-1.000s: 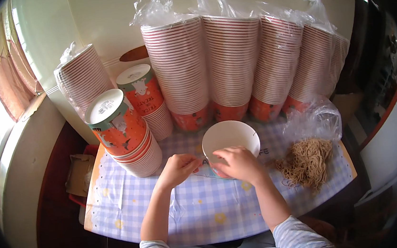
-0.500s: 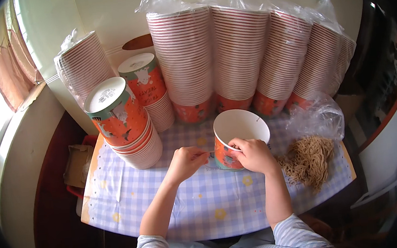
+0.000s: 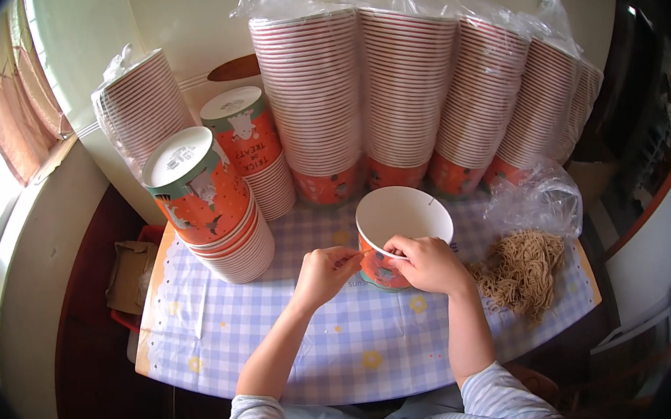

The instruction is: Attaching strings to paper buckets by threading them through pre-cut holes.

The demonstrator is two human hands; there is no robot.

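An orange printed paper bucket [image 3: 377,272] with a white inside stands upright on the table before me, its mouth up. My right hand [image 3: 431,265] is closed over its near rim, fingertips partly hidden inside. My left hand [image 3: 327,276] is at the bucket's left side, thumb and fingers pinched together on a thin brown string [image 3: 366,251] that runs to the bucket's wall. On the far right of the rim shows a short dark mark or bit of string [image 3: 432,200]. A tangled heap of tan strings [image 3: 524,272] lies right of my right hand.
Tall bagged stacks of paper buckets [image 3: 316,90] line the table's back. At the left stand upside-down buckets in a nearer stack [image 3: 205,198] and a farther one [image 3: 248,137]. A crumpled clear bag [image 3: 537,202] lies behind the strings. A checked cloth [image 3: 284,344] covers the table.
My left hand has moved a little right, closer to the bucket's wall. The bucket has shifted slightly left, while my right hand stays on its rim.
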